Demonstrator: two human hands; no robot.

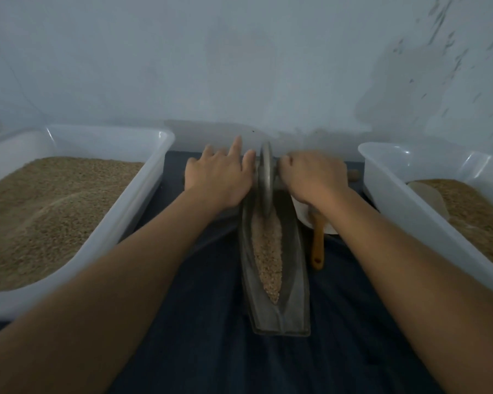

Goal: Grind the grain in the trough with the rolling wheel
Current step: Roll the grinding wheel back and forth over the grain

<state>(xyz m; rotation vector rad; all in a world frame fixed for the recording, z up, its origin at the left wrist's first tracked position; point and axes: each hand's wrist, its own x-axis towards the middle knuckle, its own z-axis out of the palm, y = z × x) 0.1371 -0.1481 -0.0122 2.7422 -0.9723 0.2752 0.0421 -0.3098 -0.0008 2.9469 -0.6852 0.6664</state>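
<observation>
A long grey metal trough [296, 280] lies lengthwise on a dark blue cloth, holding a strip of tan grain [268, 251]. The grey rolling wheel [265, 177] stands upright in the trough's far end. My left hand [219, 177] lies on the axle left of the wheel with its fingers stretched forward. Right of the wheel, my right hand [310, 174] curls its fingers round the axle handle, whose wooden tip [353, 174] pokes out past the hand.
A large white tub [143, 189] of grain stands at the left, and another white tub [382, 189] with grain and a scoop at the right. A wooden-handled tool [318, 245] and a white dish [305, 214] lie beside the trough. A pale wall is close behind.
</observation>
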